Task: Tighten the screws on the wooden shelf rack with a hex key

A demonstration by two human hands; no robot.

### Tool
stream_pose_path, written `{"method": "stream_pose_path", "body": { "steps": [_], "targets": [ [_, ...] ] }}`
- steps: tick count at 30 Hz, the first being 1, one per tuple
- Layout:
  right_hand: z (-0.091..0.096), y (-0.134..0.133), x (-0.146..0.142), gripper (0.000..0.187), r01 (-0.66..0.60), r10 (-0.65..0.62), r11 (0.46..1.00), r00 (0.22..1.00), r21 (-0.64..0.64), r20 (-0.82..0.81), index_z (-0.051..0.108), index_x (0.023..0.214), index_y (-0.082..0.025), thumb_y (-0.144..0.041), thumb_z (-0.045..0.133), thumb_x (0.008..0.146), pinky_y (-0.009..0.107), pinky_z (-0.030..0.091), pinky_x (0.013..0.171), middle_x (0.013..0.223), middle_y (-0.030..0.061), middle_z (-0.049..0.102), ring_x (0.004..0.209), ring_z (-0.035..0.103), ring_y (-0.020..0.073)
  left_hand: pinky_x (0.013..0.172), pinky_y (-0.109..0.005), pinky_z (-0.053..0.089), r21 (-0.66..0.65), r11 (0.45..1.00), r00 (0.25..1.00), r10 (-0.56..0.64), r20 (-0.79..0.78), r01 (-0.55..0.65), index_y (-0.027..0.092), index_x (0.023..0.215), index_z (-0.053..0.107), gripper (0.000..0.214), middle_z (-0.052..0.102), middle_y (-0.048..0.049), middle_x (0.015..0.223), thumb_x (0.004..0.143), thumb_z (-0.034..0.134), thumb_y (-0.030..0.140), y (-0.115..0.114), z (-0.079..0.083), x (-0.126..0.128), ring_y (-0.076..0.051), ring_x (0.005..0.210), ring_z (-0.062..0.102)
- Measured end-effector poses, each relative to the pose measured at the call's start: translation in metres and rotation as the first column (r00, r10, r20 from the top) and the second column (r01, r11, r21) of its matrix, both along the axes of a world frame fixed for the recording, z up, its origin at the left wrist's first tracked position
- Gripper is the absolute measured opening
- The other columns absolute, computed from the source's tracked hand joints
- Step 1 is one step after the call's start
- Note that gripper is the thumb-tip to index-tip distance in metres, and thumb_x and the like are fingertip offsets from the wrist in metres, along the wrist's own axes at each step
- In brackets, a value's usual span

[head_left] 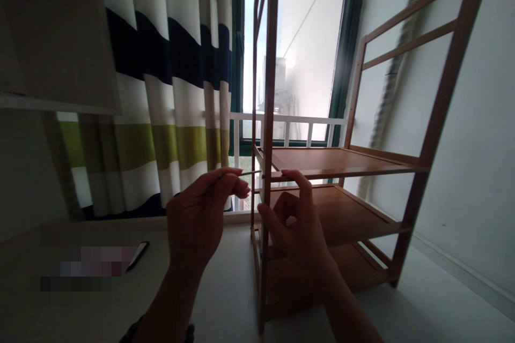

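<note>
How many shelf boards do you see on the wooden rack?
3: the upper shelf board, the middle shelf board below it, and the lowest shelf board. The wooden rack runs past the picture's top, so more may be out of view.

Showing the shelf rack (358, 211) standing on a tabletop (227, 278). Setting behind the rack a railing (298, 119) and, beyond that, a window (314, 37). Placing a wall (475, 118) to the rack's right and a curtain (173, 64) to its left, farther back. Locating a cabinet (56, 37) high at the rack's far left, and a flat object (139, 254) on the tabletop, also left of the rack. Positioning the left hand (199, 214) just left of the rack's near post (270, 64), with a rod (250, 173) between hand and post, and the right hand (300, 220) before the rack's shelves (333, 161).
</note>
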State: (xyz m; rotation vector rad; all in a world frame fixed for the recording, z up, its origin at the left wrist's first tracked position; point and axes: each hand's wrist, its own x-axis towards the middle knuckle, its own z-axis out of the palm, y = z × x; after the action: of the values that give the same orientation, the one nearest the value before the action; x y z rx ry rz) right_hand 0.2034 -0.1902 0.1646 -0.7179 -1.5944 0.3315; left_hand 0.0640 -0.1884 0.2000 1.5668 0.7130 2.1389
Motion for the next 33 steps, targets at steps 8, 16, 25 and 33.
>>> {"method": "stream_pose_path", "body": {
  "steps": [8, 16, 25, 33],
  "targets": [
    [0.000, 0.001, -0.004, 0.059, 0.002, -0.001, 1.000, 0.999, 0.018, -0.046, 0.031, 0.127, -0.027, -0.022, 0.062, 0.077, 0.021, 0.035, 0.047, 0.055, -0.0104, 0.042, 0.048, 0.042, 0.0090, 0.064, -0.024, 0.051, -0.026, 0.999, 0.997, 0.037, -0.064, -0.039, 0.018, 0.083, 0.068, 0.011, 0.065, 0.0025, 0.062, 0.081, 0.061, 0.027, -0.001, -0.002, -0.002, -0.010, 0.059, 0.061],
    [-0.001, 0.000, -0.003, 0.058, -0.016, 0.017, 0.999, 0.999, 0.032, -0.029, 0.030, 0.128, -0.026, -0.021, 0.061, 0.078, 0.020, 0.036, 0.046, 0.054, -0.0104, 0.042, 0.048, 0.042, 0.0086, 0.067, -0.020, 0.050, -0.033, 0.999, 0.988, 0.036, -0.150, -0.041, 0.020, 0.084, 0.067, 0.012, 0.063, 0.0046, 0.061, 0.084, 0.059, 0.029, -0.002, -0.003, -0.006, -0.008, 0.059, 0.060],
    [0.001, -0.003, -0.007, 0.055, -0.026, 0.027, 1.000, 0.998, 0.008, -0.062, 0.030, 0.126, -0.025, -0.020, 0.059, 0.079, 0.020, 0.035, 0.045, 0.054, -0.0107, 0.040, 0.047, 0.042, 0.0088, 0.061, -0.021, 0.051, -0.037, 0.929, 0.928, -0.363, 0.088, 0.367, 0.018, 0.085, 0.067, 0.021, 0.063, 0.0018, 0.062, 0.085, 0.057, 0.035, 0.009, -0.006, 0.001, -0.009, 0.058, 0.061],
    [0.000, -0.002, -0.005, 0.056, -0.013, 0.013, 1.000, 0.998, -0.001, -0.060, 0.032, 0.126, -0.026, -0.020, 0.060, 0.078, 0.021, 0.034, 0.045, 0.053, -0.0106, 0.039, 0.046, 0.041, 0.0090, 0.056, -0.022, 0.051, -0.161, 0.827, 0.837, -0.505, 0.210, 0.539, 0.016, 0.085, 0.066, 0.034, 0.063, -0.0017, 0.069, 0.080, 0.059, 0.049, 0.018, -0.005, -0.002, -0.010, 0.060, 0.060]
  ]
}}
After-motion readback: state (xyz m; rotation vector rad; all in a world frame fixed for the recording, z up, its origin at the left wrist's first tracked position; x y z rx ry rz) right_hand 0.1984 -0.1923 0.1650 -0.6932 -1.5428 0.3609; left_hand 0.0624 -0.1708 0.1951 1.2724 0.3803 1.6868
